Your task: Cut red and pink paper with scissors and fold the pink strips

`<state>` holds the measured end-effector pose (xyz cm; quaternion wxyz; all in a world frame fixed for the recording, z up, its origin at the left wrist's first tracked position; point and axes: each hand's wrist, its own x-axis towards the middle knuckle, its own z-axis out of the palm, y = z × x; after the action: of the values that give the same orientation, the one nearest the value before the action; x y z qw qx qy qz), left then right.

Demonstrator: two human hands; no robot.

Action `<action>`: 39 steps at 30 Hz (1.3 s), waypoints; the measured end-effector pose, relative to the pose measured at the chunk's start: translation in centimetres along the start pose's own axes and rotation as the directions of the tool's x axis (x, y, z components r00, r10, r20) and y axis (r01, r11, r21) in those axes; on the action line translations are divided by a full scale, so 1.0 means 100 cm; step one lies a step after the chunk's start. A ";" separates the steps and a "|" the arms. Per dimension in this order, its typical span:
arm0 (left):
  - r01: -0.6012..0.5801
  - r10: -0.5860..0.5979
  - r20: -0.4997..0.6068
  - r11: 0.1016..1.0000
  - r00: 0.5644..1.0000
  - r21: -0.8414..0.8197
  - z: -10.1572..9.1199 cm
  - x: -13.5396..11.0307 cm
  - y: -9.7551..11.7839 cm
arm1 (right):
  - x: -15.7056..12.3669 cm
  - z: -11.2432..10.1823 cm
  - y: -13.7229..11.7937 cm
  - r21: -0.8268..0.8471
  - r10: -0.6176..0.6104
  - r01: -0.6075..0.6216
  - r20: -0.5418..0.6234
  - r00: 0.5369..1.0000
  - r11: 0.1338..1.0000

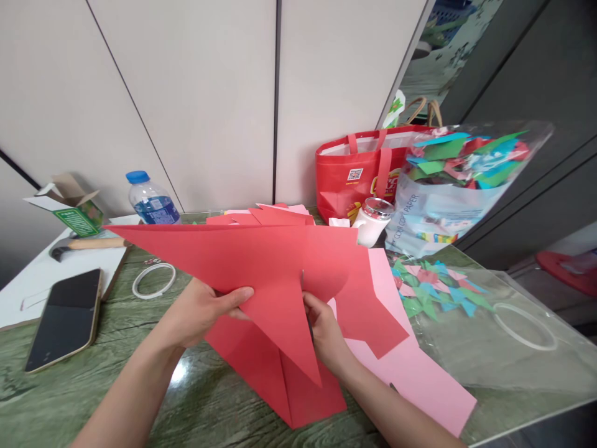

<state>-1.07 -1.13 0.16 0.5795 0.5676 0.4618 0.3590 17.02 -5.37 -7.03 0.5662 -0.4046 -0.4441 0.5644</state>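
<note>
A large red paper sheet [261,255] is held up over the green table, partly folded, with a pointed flap hanging down. My left hand [205,311] pinches its lower left edge, thumb on top. My right hand [326,330] is closed on the sheet near its middle, and a thin dark edge, perhaps a blade, shows at the fingers. More red paper [298,392] lies flat beneath. A pink sheet [420,373] lies under my right forearm.
A phone [65,317] lies at the left beside a white ring [153,280], a hammer [84,244], a small box [69,205] and a water bottle [152,202]. Behind stand a red bag [354,174], a white jar [373,221] and a clear bag of coloured paper shapes [457,174]. Folded shapes [433,289] lie right.
</note>
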 end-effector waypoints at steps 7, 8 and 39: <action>0.032 -0.032 0.017 0.999 0.999 -0.043 0.004 -0.001 -0.001 | 0.001 -0.004 0.005 0.009 -0.020 0.021 -0.023 1.000 1.000; 0.032 -0.031 0.016 0.998 0.999 -0.046 0.003 -0.001 -0.001 | 0.002 -0.004 0.006 0.014 -0.023 0.023 -0.024 0.999 1.000; -0.014 0.018 0.048 0.997 0.999 -0.078 -0.007 -0.001 0.003 | 0.000 -0.005 0.008 -0.079 -0.013 0.009 -0.044 0.999 0.997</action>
<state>-1.70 -0.96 0.53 0.6093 0.5569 0.4287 0.3672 17.26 -5.35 -7.97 0.5626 -0.4368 -0.4554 0.5342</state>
